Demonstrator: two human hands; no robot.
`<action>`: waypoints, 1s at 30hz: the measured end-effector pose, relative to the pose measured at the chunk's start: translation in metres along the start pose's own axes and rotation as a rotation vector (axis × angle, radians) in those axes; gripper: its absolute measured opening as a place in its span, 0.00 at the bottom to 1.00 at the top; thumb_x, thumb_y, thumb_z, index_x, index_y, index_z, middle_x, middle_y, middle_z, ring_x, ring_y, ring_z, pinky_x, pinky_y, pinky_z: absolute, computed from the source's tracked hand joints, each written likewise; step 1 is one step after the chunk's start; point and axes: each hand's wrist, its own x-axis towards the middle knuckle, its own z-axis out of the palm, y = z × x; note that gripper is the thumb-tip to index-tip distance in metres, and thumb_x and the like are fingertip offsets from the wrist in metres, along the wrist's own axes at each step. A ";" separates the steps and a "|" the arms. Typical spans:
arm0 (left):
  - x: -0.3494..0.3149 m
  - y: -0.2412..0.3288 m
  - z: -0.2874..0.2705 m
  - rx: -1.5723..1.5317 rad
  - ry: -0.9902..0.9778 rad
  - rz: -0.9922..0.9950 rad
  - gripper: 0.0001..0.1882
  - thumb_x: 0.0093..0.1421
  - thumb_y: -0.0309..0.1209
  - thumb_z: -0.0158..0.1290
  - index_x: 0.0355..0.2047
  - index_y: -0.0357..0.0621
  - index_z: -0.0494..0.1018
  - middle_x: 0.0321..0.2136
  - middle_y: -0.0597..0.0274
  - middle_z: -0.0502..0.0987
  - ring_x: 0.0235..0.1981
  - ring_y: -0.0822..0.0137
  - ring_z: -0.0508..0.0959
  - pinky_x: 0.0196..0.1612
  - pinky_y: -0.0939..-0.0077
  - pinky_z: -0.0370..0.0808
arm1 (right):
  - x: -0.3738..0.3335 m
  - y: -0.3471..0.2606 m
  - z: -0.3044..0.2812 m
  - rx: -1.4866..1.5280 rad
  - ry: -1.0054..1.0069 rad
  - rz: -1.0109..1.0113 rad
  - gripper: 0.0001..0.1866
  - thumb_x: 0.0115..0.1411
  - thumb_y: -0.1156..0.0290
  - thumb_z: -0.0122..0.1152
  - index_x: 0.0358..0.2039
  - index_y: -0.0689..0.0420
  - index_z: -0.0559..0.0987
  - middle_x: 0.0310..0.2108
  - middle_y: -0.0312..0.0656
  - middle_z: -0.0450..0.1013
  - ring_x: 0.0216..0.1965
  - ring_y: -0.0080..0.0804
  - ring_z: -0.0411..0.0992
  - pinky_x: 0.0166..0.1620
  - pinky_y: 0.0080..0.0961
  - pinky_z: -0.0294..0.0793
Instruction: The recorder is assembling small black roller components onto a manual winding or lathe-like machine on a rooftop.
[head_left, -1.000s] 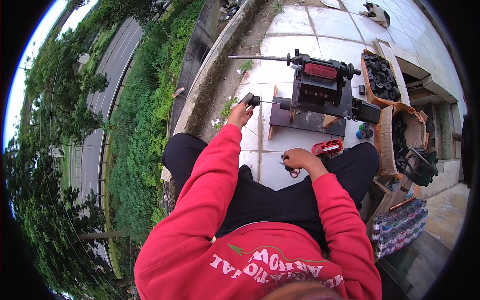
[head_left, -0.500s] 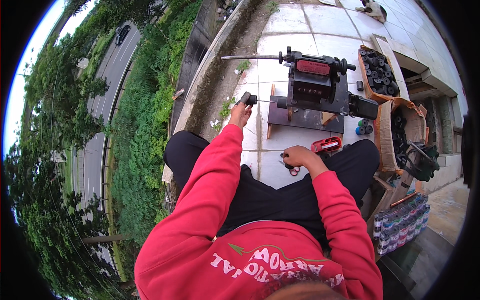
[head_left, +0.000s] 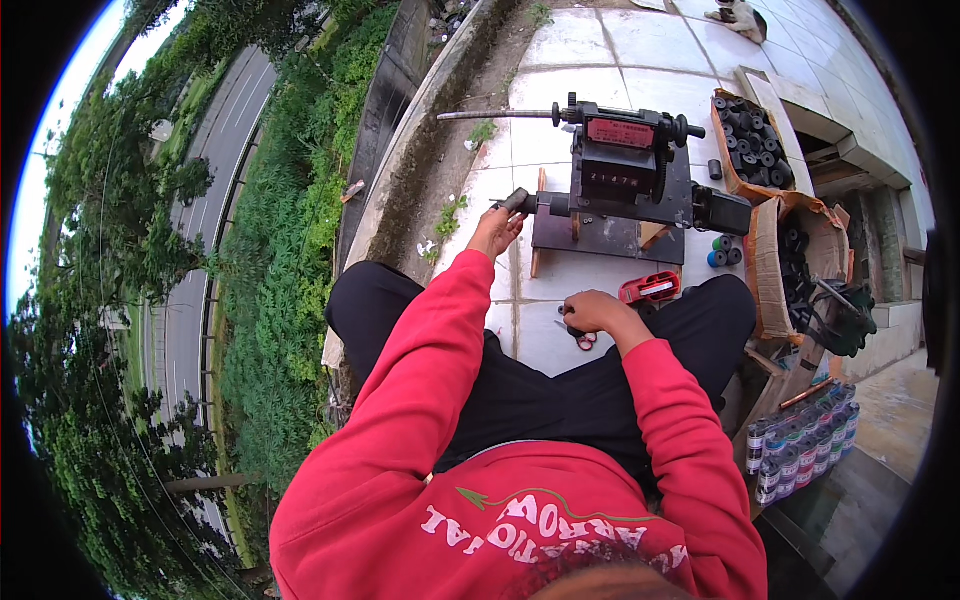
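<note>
In front of me stands a black winding machine (head_left: 625, 160) with a counter and a hand-wheel, mounted on a dark board. My left hand (head_left: 493, 232) is closed around a dark grey end piece (head_left: 516, 199) at the left tip of the machine's spindle. Between that piece and the machine body sits a black cylinder (head_left: 546, 204) on the spindle. My right hand (head_left: 592, 311) is low over the tiles with curled fingers; what they hold, if anything, is hidden. Scissors (head_left: 586, 341) with red-rimmed handles lie just under those fingers, beside a red tool (head_left: 650, 288).
At right are a box of black spools (head_left: 752, 140) and an open carton (head_left: 775, 265) with dark pieces. Blue and green rolls (head_left: 722, 255) stand near the board. Wrapped spools (head_left: 805, 445) sit lower right. A wall (head_left: 390, 190) borders the left; a dog lies far off.
My left hand has slid to the right along the spindle, carrying the end piece and black cylinder up against the machine. The right hand has stayed in place.
</note>
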 end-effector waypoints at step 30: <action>-0.080 -0.031 -0.048 0.021 -0.511 -0.279 0.22 0.69 0.48 0.55 0.57 0.51 0.74 0.52 0.63 0.79 0.53 0.56 0.80 0.62 0.53 0.77 | 0.039 -0.040 -0.022 0.932 0.528 -0.261 0.33 0.59 0.76 0.60 0.67 0.56 0.68 0.60 0.50 0.73 0.47 0.30 0.75 0.50 0.24 0.75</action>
